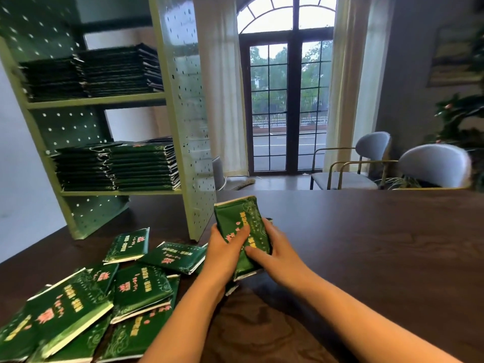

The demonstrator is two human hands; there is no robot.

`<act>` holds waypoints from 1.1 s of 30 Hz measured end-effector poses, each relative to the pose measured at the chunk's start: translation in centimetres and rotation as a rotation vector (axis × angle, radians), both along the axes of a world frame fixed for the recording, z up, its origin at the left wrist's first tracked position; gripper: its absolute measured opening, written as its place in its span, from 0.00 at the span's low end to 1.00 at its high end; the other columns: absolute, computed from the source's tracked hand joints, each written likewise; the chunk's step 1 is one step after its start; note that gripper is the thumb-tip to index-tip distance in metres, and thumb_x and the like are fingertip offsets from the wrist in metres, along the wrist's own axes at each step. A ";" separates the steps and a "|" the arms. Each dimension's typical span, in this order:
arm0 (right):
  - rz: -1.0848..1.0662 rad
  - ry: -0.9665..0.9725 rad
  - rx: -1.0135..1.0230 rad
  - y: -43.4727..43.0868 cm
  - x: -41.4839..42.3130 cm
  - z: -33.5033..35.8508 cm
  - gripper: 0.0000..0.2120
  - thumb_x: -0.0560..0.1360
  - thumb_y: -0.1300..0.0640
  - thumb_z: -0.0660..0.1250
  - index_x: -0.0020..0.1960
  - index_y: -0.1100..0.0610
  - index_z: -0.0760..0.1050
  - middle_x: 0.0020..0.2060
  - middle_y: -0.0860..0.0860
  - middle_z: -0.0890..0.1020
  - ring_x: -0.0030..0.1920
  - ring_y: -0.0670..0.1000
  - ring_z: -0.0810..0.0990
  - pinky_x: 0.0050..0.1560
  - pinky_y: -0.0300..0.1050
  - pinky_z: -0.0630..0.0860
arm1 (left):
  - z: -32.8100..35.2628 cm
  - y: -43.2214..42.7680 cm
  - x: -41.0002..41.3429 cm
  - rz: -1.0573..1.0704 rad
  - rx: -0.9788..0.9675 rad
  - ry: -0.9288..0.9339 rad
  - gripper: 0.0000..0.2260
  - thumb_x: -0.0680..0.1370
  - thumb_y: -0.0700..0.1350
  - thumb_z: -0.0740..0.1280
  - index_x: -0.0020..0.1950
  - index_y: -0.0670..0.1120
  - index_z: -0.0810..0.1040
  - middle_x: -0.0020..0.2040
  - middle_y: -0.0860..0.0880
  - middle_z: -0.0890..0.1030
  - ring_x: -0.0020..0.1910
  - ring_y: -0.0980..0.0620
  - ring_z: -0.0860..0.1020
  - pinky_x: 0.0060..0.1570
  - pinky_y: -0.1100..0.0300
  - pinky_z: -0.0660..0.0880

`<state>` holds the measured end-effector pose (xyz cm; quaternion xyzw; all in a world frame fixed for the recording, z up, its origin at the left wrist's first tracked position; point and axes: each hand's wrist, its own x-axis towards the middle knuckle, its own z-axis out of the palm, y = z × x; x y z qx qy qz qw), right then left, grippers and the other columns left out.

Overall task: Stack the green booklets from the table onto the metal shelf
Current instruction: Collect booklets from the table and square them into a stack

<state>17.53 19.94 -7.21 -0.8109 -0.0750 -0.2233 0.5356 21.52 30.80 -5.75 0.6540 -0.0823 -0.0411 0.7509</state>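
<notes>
I hold a small bunch of green booklets (242,224) tilted up above the dark table (366,244). My left hand (225,251) grips its left edge with the thumb across the cover. My right hand (272,254) grips its right side, fingers curled over the lower cover. Several loose green booklets (138,286) with pink and yellow print lie scattered on the table at the lower left. The light green metal shelf (188,127) stands at the back left, with two booklet stacks (142,166) on its lower level and two more stacks (120,70) on the level above.
Two grey chairs (434,166) with brass frames stand beyond the table's far right edge. A tall glass door (288,100) with cream curtains is behind. A plant (463,113) fills the right corner. The shelf's perforated side panel (193,179) stands just left of my hands.
</notes>
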 end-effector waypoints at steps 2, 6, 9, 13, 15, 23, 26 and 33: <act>-0.113 0.030 -0.081 -0.4 0.3 0.1 0.19 0.79 0.57 0.62 0.67 0.45 0.66 0.59 0.49 0.71 0.64 0.50 0.67 0.63 0.37 0.60 | 0.2 0.4 0.2 0.049 -0.094 0.055 0.14 0.76 0.40 0.69 0.62 0.42 0.75 0.54 0.42 0.83 0.48 0.46 0.82 0.46 0.55 0.79; -0.215 0.081 -0.264 -2.2 0.3 0.0 0.21 0.82 0.48 0.50 0.72 0.52 0.64 0.67 0.50 0.69 0.69 0.51 0.63 0.66 0.39 0.58 | 0.5 1.8 1.4 0.219 -0.260 0.226 0.13 0.75 0.48 0.71 0.57 0.46 0.75 0.49 0.44 0.83 0.45 0.44 0.82 0.49 0.48 0.79; -0.198 0.253 -0.666 -3.3 0.2 -0.8 0.29 0.78 0.38 0.42 0.75 0.49 0.58 0.75 0.48 0.62 0.75 0.51 0.55 0.73 0.50 0.54 | 0.8 2.4 1.4 0.327 -0.334 0.284 0.14 0.74 0.51 0.72 0.51 0.47 0.71 0.52 0.43 0.81 0.48 0.42 0.81 0.53 0.43 0.78; -0.150 0.323 -0.790 -3.2 -0.1 -0.7 0.21 0.82 0.44 0.49 0.70 0.48 0.69 0.70 0.49 0.69 0.72 0.52 0.61 0.71 0.50 0.59 | 1.2 2.5 0.9 0.399 -0.395 0.274 0.14 0.75 0.51 0.70 0.51 0.48 0.68 0.56 0.42 0.78 0.53 0.40 0.80 0.56 0.40 0.76; -0.205 0.302 -0.762 -3.0 -0.2 -0.1 0.18 0.81 0.44 0.53 0.62 0.50 0.75 0.61 0.50 0.75 0.64 0.53 0.69 0.63 0.49 0.66 | 1.2 2.5 1.0 0.413 -0.412 0.273 0.16 0.75 0.50 0.70 0.55 0.48 0.67 0.58 0.42 0.78 0.54 0.40 0.79 0.57 0.39 0.76; -0.428 0.433 -0.846 -2.6 -1.2 0.9 0.26 0.76 0.39 0.61 0.68 0.52 0.63 0.62 0.54 0.71 0.61 0.58 0.73 0.57 0.51 0.70 | 0.4 2.3 1.5 0.356 -0.348 0.285 0.15 0.74 0.51 0.72 0.51 0.48 0.69 0.57 0.41 0.79 0.53 0.40 0.80 0.57 0.39 0.76; -0.482 0.488 -0.945 -3.2 -1.4 1.3 0.36 0.73 0.34 0.61 0.72 0.54 0.56 0.64 0.56 0.73 0.64 0.59 0.71 0.62 0.54 0.67 | 0.2 2.4 1.8 0.341 -0.330 0.270 0.17 0.74 0.50 0.72 0.55 0.47 0.69 0.57 0.41 0.79 0.54 0.40 0.80 0.57 0.39 0.76; -0.327 0.221 -0.192 -3.8 -1.4 1.7 0.37 0.72 0.61 0.71 0.73 0.48 0.55 0.60 0.54 0.71 0.59 0.53 0.74 0.56 0.45 0.77 | 0.2 2.4 1.6 0.313 -0.246 0.264 0.24 0.73 0.50 0.73 0.64 0.44 0.69 0.57 0.42 0.79 0.53 0.39 0.80 0.56 0.39 0.76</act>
